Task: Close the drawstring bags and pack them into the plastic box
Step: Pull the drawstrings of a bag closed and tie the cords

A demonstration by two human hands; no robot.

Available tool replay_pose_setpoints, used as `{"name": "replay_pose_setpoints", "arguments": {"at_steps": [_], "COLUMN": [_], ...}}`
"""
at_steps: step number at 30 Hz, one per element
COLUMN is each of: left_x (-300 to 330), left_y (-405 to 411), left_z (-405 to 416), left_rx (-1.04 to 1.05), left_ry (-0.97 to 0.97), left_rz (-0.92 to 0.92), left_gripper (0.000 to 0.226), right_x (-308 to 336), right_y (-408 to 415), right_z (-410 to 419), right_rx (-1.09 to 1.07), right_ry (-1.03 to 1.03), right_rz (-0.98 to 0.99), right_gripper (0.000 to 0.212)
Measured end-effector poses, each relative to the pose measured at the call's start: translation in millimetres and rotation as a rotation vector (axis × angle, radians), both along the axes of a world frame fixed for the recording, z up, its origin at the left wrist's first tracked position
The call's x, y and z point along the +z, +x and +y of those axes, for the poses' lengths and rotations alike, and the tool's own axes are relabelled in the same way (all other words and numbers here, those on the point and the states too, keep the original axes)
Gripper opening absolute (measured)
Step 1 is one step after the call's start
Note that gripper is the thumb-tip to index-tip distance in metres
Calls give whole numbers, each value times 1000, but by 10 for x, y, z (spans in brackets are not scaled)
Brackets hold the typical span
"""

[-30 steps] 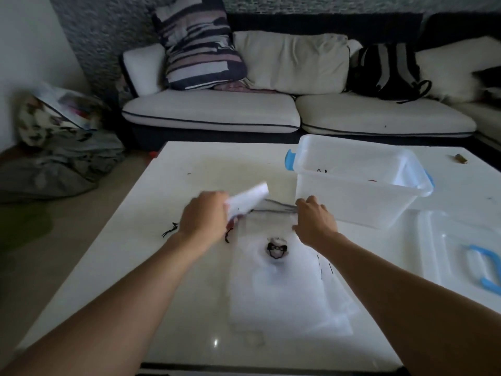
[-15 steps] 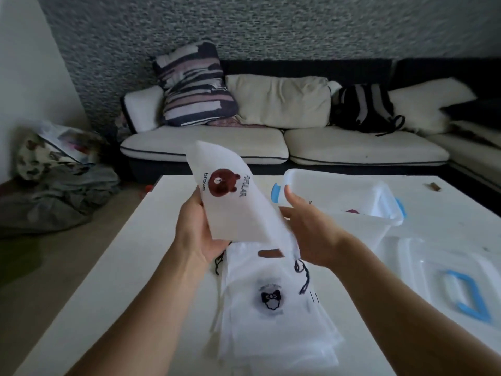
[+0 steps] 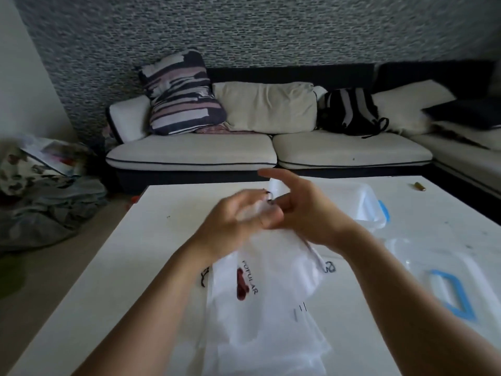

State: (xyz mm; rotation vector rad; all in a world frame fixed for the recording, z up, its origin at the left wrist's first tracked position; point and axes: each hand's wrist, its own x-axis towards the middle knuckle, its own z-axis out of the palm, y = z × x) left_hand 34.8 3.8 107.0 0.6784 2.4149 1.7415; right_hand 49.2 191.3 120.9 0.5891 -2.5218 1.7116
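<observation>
- The left hand (image 3: 233, 221) and right hand (image 3: 303, 210) meet above the middle of the table (image 3: 151, 240), both at the top edge of one bag (image 3: 273, 270).
- The left hand is blurred; its fingers curl onto the bag's gathered mouth and seem to pinch it.
- The right hand grips the same mouth from the other side with its lower fingers, index finger sticking out straight to the left.
- A dark cord (image 3: 268, 196) shows as a small loop between the two hands.
- The bag is white, thin and half see-through, hanging down from the hands; it carries the black word "POPULAR" beside a dark red print.
- Under it lies a loose stack (image 3: 260, 340) of more white bags on the table, with dark cord ends poking out at either side.
- The box (image 3: 368, 202), clear with blue latches, stands just behind the right hand.
- Its lid (image 3: 423, 270), clear with a blue handle, lies flat to the right.
</observation>
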Motion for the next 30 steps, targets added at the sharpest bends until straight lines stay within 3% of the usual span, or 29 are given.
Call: {"name": "replay_pose_setpoints", "arguments": {"at_steps": [2,4,7,9,13,19,22,24,30], "left_x": [-67,-90,-92,-79,-103,-110,-94,-93,-130], "left_y": [38,74,20,-35,-91,-96,-113,-130,-171], "left_z": [116,189,170,84,-35,-119,-146,-178,-273], "left_rx": [-123,28,289,361,505,550,665,713,760], "left_ry": [-9,125,436,563,506,453,482,556,514], "left_rz": [13,-41,-174,-199,-96,-87,-100,-121,-101], "left_gripper": [33,19,22,33,39,15,42,42,39], "right_x": [9,-19,-86,-132,-211,-209,-207,-208,-215], "right_y": [-14,-63,-118,-114,-100,-59,-55,-74,-113], "right_z": [-100,-118,48,202,369,321,330,327,355], "right_rx": [-26,-137,-215,-191,-185,-158,-136,-127,-148], "right_ry": [9,-4,184,281,157,-44,-138,-185,-195], "right_rz": [63,145,62,-65,-165,-266,-339,-364,-342], "right_gripper": [82,77,65,32,36,32,32,33,34]}}
